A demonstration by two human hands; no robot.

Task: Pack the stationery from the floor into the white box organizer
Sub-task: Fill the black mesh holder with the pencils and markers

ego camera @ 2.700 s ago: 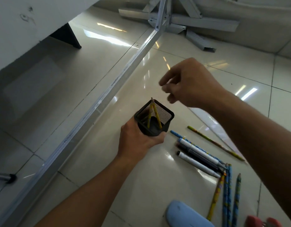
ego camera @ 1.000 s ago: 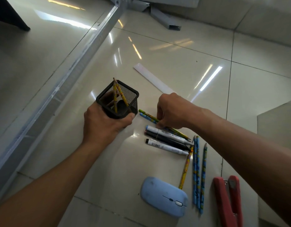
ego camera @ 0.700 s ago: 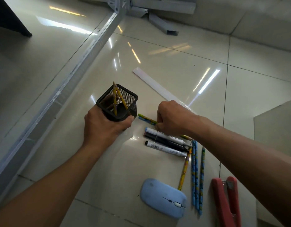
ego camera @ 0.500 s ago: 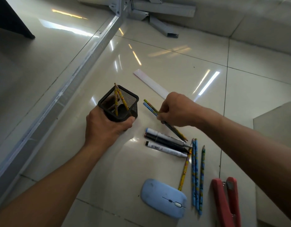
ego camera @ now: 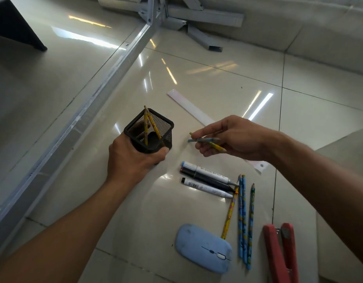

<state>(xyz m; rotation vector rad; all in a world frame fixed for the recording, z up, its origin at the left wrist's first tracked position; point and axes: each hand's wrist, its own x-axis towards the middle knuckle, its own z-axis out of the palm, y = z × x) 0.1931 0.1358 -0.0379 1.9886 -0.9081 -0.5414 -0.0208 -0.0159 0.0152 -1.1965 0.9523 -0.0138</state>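
Head view: I see the left hand (ego camera: 133, 160) with its digits curled round the black mesh holder (ego camera: 158, 124), gripping it; two yellow pencils (ego camera: 146, 127) stand tilted inside. The right hand (ego camera: 237, 139) hovers beside the holder, apart from it, thumb and fingers (ego camera: 205, 132) pinching two pencils (ego camera: 207, 140), one blue, one yellow-green, crossed. On the floor nearer me lie three markers (ego camera: 207, 176), four patterned pencils (ego camera: 243, 221), a white ruler (ego camera: 188, 107), a blue mouse (ego camera: 203, 248) and a red stapler (ego camera: 286, 254). I note print on the marker barrels; I cannot read it
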